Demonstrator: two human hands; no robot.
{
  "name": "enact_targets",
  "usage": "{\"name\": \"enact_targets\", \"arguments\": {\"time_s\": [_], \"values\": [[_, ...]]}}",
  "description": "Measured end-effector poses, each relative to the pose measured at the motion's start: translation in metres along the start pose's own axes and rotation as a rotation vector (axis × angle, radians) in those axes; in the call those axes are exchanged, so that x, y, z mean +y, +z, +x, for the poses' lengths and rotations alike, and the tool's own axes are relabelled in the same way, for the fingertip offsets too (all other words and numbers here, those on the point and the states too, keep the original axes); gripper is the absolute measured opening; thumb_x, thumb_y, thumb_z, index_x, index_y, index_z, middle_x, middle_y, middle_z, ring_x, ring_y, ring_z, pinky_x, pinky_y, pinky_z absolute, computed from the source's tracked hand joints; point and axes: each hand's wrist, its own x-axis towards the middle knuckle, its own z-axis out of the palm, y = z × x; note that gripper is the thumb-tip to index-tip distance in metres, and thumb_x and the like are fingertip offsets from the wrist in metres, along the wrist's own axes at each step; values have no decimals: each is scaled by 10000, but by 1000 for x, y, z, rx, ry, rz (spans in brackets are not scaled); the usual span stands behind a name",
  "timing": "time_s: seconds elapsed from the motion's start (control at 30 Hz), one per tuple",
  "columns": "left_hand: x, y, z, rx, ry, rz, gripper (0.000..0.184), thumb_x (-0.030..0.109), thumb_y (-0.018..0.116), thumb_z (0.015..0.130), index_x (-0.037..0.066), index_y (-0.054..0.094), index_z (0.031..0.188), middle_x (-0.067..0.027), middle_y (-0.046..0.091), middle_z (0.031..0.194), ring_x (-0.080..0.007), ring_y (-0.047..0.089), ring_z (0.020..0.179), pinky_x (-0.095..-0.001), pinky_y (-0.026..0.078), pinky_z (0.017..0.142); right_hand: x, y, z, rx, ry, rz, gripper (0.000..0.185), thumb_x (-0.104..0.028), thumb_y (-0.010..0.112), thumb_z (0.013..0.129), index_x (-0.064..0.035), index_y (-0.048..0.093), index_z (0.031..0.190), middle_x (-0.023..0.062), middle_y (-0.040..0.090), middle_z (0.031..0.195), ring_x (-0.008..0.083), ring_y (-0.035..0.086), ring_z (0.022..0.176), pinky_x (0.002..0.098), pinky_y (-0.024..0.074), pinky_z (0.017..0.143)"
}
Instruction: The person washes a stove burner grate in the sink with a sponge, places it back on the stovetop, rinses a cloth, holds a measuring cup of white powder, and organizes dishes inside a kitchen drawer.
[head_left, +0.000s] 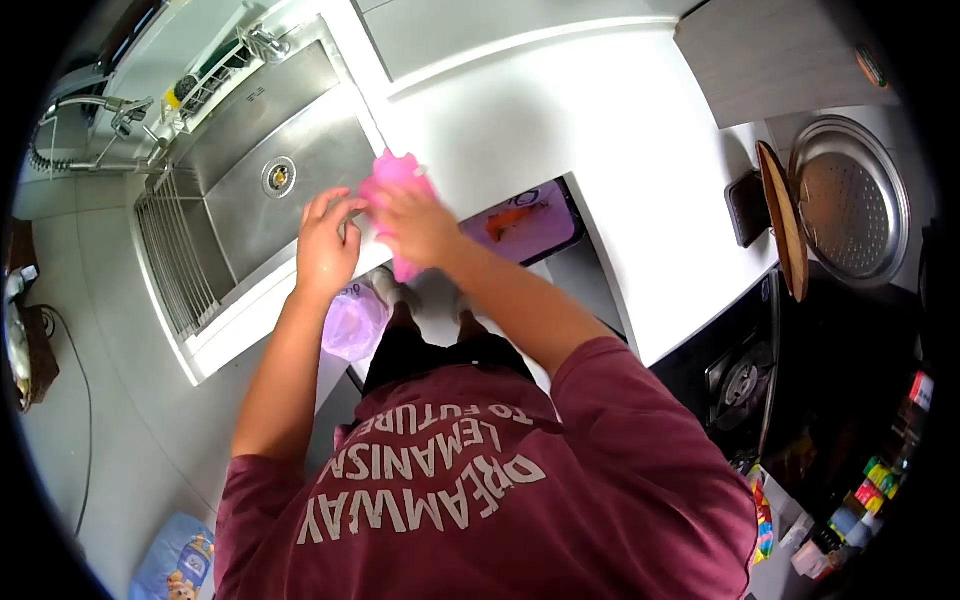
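Note:
My right hand (418,226) is on a bright pink cloth (394,172) at the white counter's front edge, beside the sink. The hand is slightly blurred, and the cloth sticks out above and below it. My left hand (328,250) is just left of the cloth, over the sink's front rim, with its fingers apart and a little bent. Its fingertips come close to the cloth; I cannot tell whether they touch it. The steel sink (300,150) lies beyond my left hand.
A dark-rimmed bin (520,222) with a purple liner and orange scraps stands under the counter edge. Another purple bag (355,322) hangs below my hands. A dish rack (175,255) sits at the sink's left. Right are a wooden board (782,220), steamer tray (850,200) and stove (742,385).

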Motion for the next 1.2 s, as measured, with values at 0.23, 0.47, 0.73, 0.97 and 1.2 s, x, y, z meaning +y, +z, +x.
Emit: {"name": "enact_targets", "arguments": {"time_s": [0.23,0.47,0.73,0.97,1.2], "values": [[1,6,-16,64,-125,-45,270,-8,532,820,99,657,1034,-99,558,1215,-296,512,1112,-365,459,883,151,-84,-8,102,625,-466,618,-426,450,939,-55,345,1422,221,347,1438,360,264,1373,510,183,1125],[25,49,8,1,28,-158,265,-24,552,771,84,654,990,-118,585,1154,-333,532,1063,-397,421,938,59,-12,29,17,60,-92,639,-417,624,772,-118,505,1325,96,413,1421,356,286,1362,574,116,1132],[34,48,17,-36,-22,-216,257,-36,540,794,64,647,1005,-127,586,1167,-314,547,1095,-365,429,942,188,-133,-67,230,818,-735,644,-502,444,910,-91,392,1403,141,352,1470,349,272,1373,542,110,1138],[45,95,-5,-120,-232,-432,317,3,572,780,73,614,1086,-142,577,1137,-295,568,1046,-341,478,841,73,-65,-30,256,336,-27,296,-150,509,874,-58,614,1135,133,609,1181,348,525,1161,482,357,1021],[70,92,-11,148,-153,-366,469,193,688,833,54,511,1245,-110,574,1157,-195,569,876,-307,472,788,-1,-137,18,436,959,1039,227,-122,486,959,9,615,1093,71,642,976,141,588,867,283,472,779]]}}
